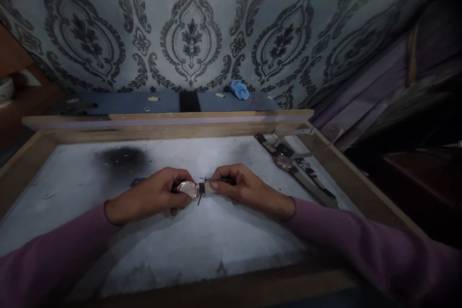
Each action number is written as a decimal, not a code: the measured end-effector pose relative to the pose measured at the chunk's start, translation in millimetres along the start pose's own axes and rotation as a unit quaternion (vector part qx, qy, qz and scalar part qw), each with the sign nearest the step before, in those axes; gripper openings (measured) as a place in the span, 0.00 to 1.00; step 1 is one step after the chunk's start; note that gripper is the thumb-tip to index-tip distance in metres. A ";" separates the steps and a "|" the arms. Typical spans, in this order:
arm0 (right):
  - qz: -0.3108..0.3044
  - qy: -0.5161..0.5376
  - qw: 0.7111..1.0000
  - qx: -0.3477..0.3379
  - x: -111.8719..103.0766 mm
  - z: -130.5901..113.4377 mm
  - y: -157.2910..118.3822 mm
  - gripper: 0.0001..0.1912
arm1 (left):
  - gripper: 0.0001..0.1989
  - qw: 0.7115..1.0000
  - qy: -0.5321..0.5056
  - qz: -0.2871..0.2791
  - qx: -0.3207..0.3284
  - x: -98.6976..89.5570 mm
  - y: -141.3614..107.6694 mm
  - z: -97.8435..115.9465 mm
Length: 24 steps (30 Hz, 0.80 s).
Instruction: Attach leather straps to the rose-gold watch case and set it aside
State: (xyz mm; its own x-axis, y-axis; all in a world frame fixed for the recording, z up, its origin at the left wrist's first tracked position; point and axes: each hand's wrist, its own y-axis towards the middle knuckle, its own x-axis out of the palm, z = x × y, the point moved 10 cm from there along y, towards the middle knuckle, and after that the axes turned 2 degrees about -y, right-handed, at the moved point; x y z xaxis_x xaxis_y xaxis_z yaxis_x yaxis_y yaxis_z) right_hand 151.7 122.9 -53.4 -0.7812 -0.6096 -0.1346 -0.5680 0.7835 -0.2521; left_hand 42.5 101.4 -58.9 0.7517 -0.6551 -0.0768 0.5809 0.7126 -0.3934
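Evidently, the left hand point(155, 193) has its fingers closed on a round, rose-gold-rimmed watch case point(187, 189) over the middle of the white, wood-edged worktop point(173, 245). The right hand point(247, 186) pinches a flat, beige-and-brown strap end point(209, 187) beside it, with perhaps a slim black tool point(229, 181). The step looks like strap work; whether it is joined, I cannot tell. The next move calls for fine alignment.
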 end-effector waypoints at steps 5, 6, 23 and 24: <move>0.002 -0.002 1.000 0.004 -0.6 4.2 1.0 0.16 | 0.07 1.000 0.008 0.004 -0.003 -0.3 0.9 -1.0; 0.002 -0.001 1.000 0.003 -0.8 4.6 1.1 0.16 | 0.07 1.000 0.009 0.006 -0.005 -0.4 0.8 -0.1; 0.078 0.103 0.991 0.025 -24.8 9.1 5.2 0.17 | 0.15 0.949 -0.288 0.130 0.013 -18.4 -9.1 12.5; 0.085 0.106 0.990 0.028 -26.8 9.3 4.9 0.18 | 0.16 0.941 -0.311 0.132 0.020 -18.1 -9.3 14.6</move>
State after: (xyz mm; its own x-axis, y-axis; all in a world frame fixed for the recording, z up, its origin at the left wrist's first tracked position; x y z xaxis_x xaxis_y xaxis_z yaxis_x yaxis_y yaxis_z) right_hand 172.2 142.0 -59.9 -0.9046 -0.4256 0.0227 -0.4128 0.8615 -0.2957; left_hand 28.0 110.3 -40.5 0.9016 -0.1892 0.3890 0.3501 0.8472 -0.3995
